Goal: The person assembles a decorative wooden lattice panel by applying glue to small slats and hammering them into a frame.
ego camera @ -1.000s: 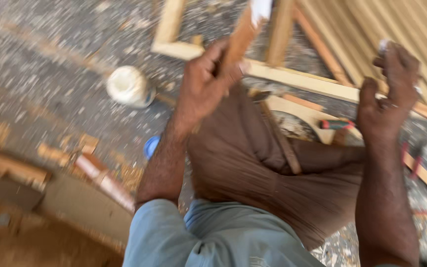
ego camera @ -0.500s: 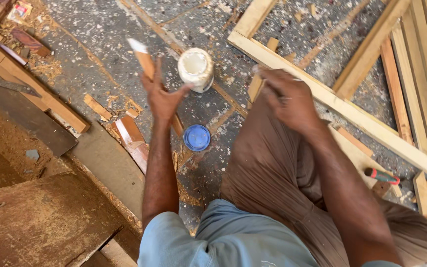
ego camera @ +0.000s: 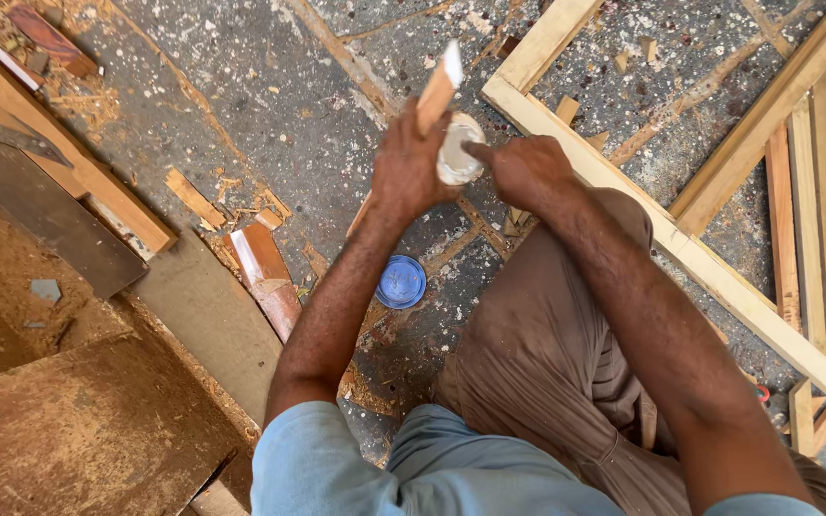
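Even, soft daylight over my view; shadows faint, no glare. Focus sharp throughout, slight wide-angle stretch at the edges.

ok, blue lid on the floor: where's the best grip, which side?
Pinch the blue lid across its rim from straight above. It lies flat on the floor, low and round, so only the edge gives a hold. It sits clear between the left forearm and the knee.

A blue lid [ego camera: 401, 282] lies on the speckled floor [ego camera: 241, 105]. A pale wooden frame [ego camera: 681, 244] rests at the right; wood scraps [ego camera: 193, 198] and dark boards [ego camera: 59, 239] lie left.
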